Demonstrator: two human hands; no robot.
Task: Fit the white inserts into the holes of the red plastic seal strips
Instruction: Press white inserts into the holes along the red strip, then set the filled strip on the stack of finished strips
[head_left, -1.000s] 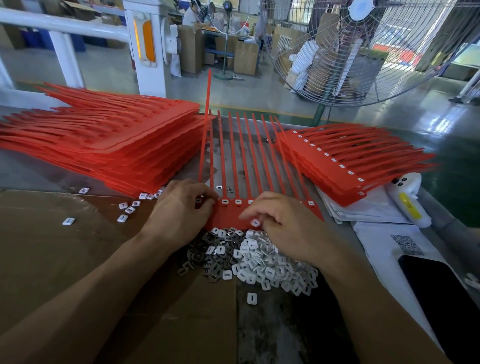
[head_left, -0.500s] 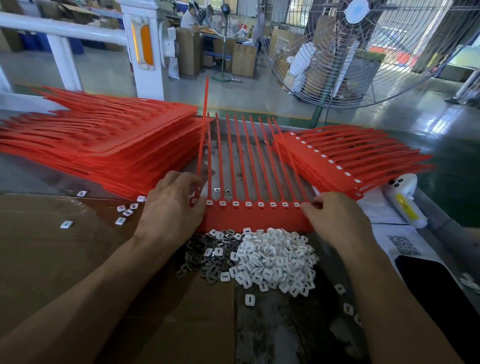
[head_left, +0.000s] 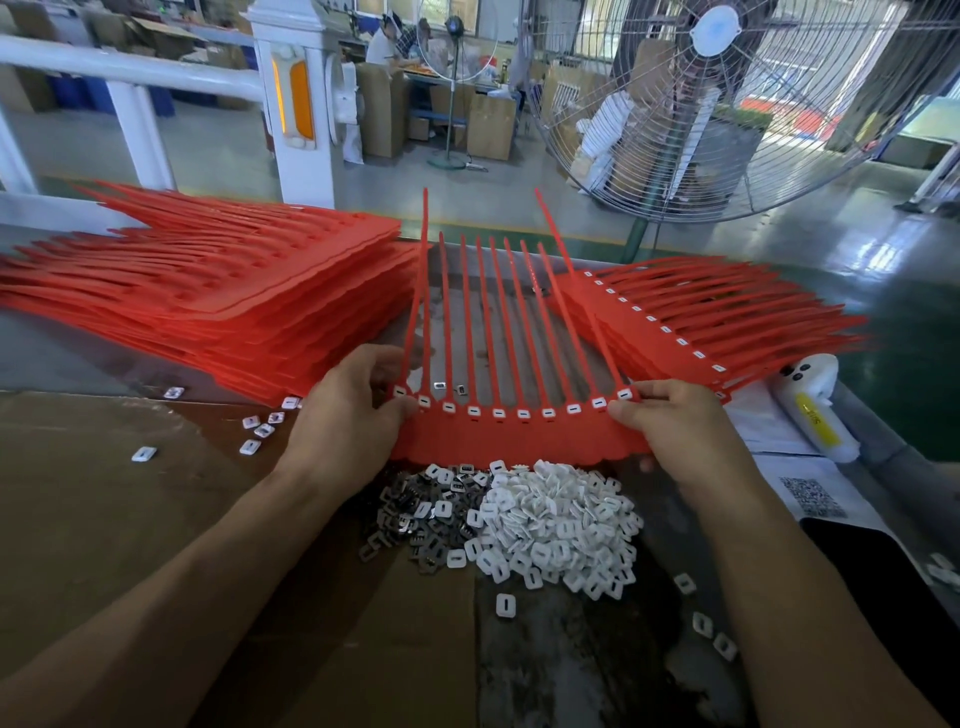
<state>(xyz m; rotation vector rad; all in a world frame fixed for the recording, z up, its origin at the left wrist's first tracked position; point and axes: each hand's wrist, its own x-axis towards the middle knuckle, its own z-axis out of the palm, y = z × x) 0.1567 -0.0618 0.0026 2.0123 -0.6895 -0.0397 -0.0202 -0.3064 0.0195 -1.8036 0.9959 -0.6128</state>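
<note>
Red seal strips (head_left: 519, 436), every hole filled with white inserts (head_left: 497, 413), are held just beyond the loose insert pile (head_left: 550, 525); left hand (head_left: 345, 415) and right hand (head_left: 670, 431) pinch either end

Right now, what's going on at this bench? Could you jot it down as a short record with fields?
Held piece: red strip sheet, a white insert in each hole that shows
Left hand: grips the sheet's left end
Right hand: grips the sheet's right end
Loose parts: heap of white inserts with dark metal clips beside it, near the person
Left stack: red sheets, no inserts showing
Right stack: red sheets with inserts fitted
</note>
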